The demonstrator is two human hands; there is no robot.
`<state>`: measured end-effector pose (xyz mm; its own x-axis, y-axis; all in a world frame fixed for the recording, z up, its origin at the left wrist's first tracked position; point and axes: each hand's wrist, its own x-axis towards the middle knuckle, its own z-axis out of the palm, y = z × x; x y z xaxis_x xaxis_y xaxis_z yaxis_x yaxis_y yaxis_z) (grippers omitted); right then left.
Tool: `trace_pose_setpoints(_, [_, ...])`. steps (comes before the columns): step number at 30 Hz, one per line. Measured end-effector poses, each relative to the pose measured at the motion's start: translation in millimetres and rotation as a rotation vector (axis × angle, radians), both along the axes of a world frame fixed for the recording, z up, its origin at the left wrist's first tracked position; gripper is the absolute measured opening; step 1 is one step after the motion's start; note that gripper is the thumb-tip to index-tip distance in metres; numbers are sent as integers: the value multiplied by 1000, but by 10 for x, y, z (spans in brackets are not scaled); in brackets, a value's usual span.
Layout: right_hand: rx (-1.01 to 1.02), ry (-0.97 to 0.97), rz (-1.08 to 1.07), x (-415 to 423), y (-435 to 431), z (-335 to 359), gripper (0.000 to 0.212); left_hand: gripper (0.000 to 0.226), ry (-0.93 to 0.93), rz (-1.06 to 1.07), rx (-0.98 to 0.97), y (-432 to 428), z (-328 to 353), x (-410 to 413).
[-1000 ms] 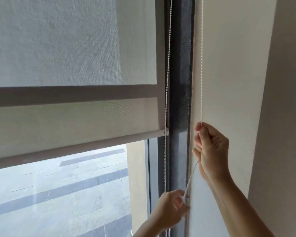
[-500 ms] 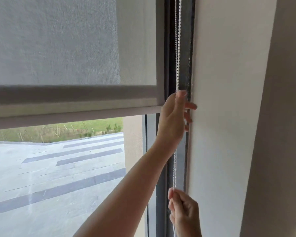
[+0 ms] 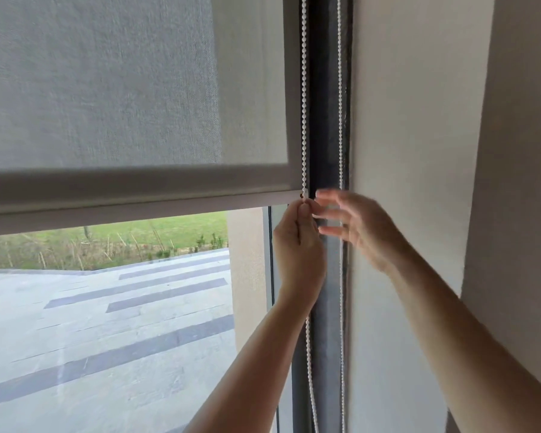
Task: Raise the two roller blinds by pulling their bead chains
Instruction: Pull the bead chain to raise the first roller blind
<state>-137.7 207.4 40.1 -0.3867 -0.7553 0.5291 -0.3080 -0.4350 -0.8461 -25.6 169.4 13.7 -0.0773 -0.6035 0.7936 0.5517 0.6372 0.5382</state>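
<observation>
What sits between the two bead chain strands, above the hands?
Head view: only the dark window frame between the left strand and right strand. The left hand pinches the left strand; the right hand is open and blurred.

Left hand point(image 3: 299, 245): it had been low on the chain a second before, reached up beside the frame half a second before, and then sat pinched on the left strand of the bead chain point(image 3: 304, 98) just below the bottom bar.
Right hand point(image 3: 356, 228): it had gripped the chain low in the view half a second before; it then rose to the level of the left hand, fingers spread and blurred, in front of the right strand (contact could not be told).
Blind's bottom bar point(image 3: 132, 210): it climbed over the second, and more lawn and paving showed beneath it.
View: the camera shifted slightly between the pictures.
</observation>
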Motion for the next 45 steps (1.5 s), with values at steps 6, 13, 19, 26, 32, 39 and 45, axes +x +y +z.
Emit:
trace_pose_setpoints(6, [-361,-193,353,604,-16,1361,26,29,-21,23,-20,-4,-41,-6])
trace_pose_setpoints(13, [-521,-382,374,647,12,1311,28,32,-114,26,-118,-24,-131,-11])
trace_pose_setpoints(19, [-535,-363,340,625,41,1209,27,34,-137,7,-85,40,-250,-89])
trace_pose_setpoints(26, [-541,-353,287,519,155,1119,28,30,-164,15,-110,140,-311,-100])
trace_pose_setpoints(32, [-553,-344,307,541,248,1101,29,30,-154,47,-138,215,-306,-93])
trace_pose_setpoints(39, [-537,-358,297,564,243,955,32,32,-181,64,-137,197,-472,-95])
trace_pose_setpoints(45, [-537,-364,283,565,253,877,31,39,-218,75,-133,185,-533,-56])
